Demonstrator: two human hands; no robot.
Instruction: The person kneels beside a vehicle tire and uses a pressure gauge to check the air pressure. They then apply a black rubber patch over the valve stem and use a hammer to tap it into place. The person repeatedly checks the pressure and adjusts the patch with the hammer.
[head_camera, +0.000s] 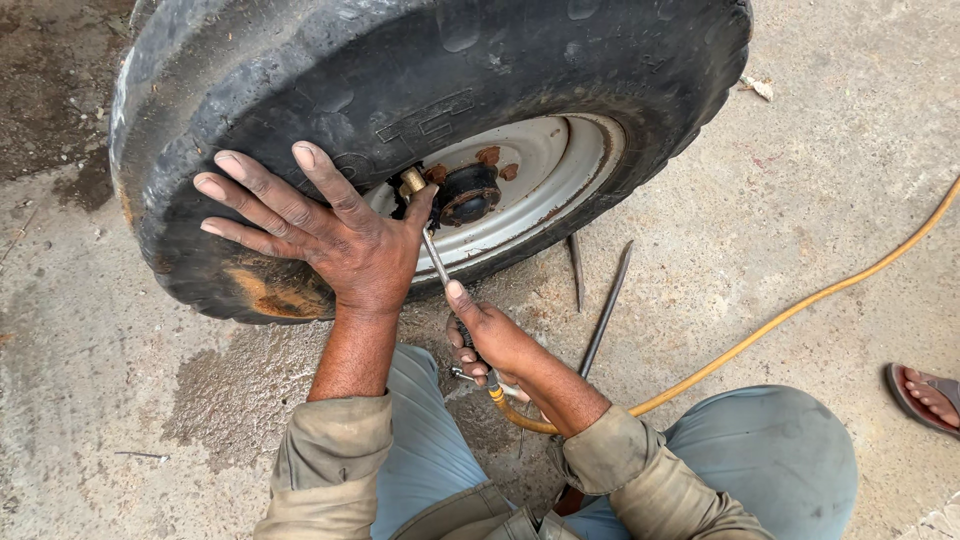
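A big black tyre (330, 70) on a grey-white rusty rim (540, 165) lies tilted on the concrete. My left hand (315, 230) rests flat on the tyre's sidewall, fingers spread, its thumb against the brass valve (412, 181) by the rim. My right hand (485, 340) grips an air chuck tool (435, 258) whose thin metal stem reaches up to the valve. A yellow hose (790, 315) runs from that tool off to the right edge.
Two dark metal tyre levers (605, 310) lie on the concrete just below the tyre. Another person's foot in a sandal (925, 395) shows at the right edge. My knees in blue-grey trousers (770, 450) fill the bottom. Wet patches darken the ground at left.
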